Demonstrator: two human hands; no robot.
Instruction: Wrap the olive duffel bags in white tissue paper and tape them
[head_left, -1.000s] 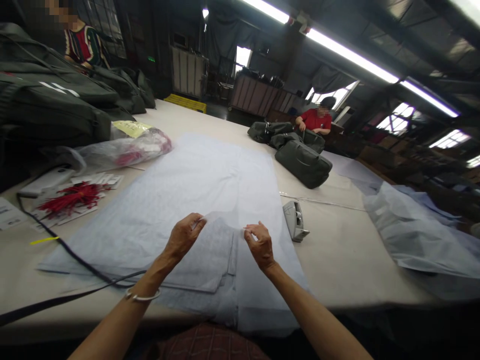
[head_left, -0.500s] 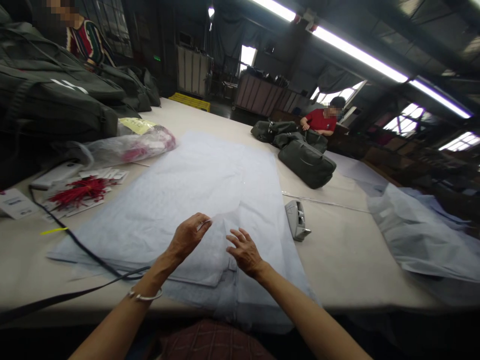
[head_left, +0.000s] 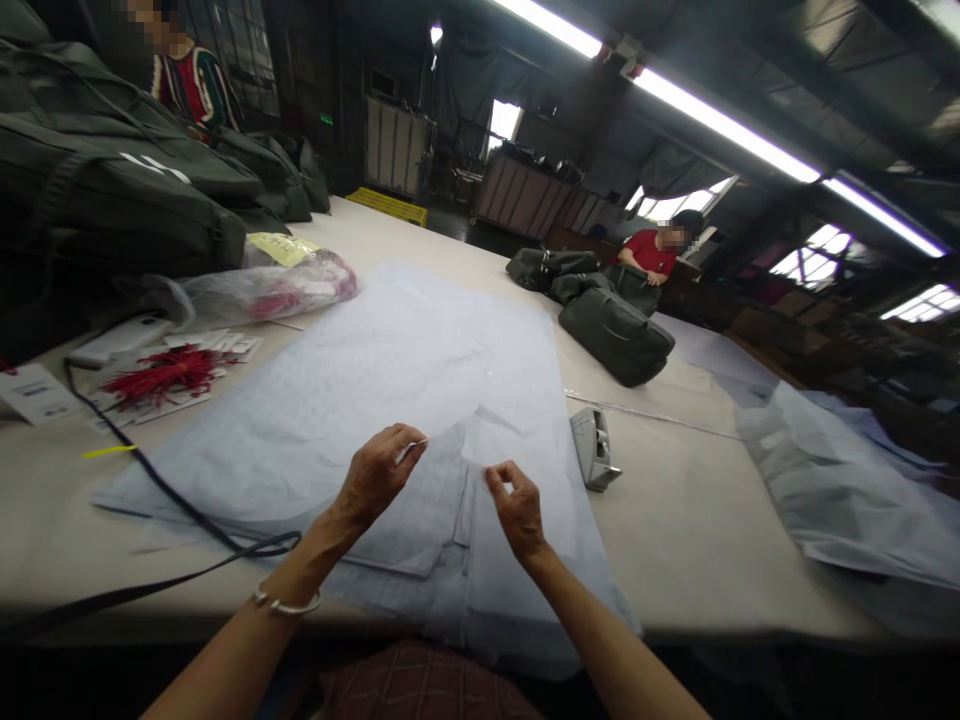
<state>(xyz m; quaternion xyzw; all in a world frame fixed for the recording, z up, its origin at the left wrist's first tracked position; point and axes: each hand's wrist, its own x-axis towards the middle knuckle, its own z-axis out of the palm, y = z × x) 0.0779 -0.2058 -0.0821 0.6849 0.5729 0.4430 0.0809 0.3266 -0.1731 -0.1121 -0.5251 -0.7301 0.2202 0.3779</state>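
A stack of thin, translucent whitish sheets (head_left: 390, 350), perhaps plastic bags, lies in front of me. My left hand (head_left: 381, 470) is over it, thumb and fingers pinched on a small thin white piece (head_left: 418, 443) whose edge sticks out at the fingertips. To the right, my right hand (head_left: 517, 505) is also closed in a pinch, its fingertips by a raised pale corner of the sheets. What it grips is too thin to make out. A grey tape dispenser (head_left: 595, 448) stands on the table, right of the stack.
Dark green bags (head_left: 112, 190) are piled at left, beside a clear plastic bag (head_left: 262, 290) and red strings (head_left: 172, 372) with tags. A black strap (head_left: 180, 510) crosses the front left. More dark bags (head_left: 615, 330) lie near a person in red (head_left: 649, 255). Crumpled sheets (head_left: 847, 490) lie right.
My right hand has gone from spread fingers to a pinch and shifted slightly right. My left hand stays pinched in nearly the same spot. The view has tilted slightly.
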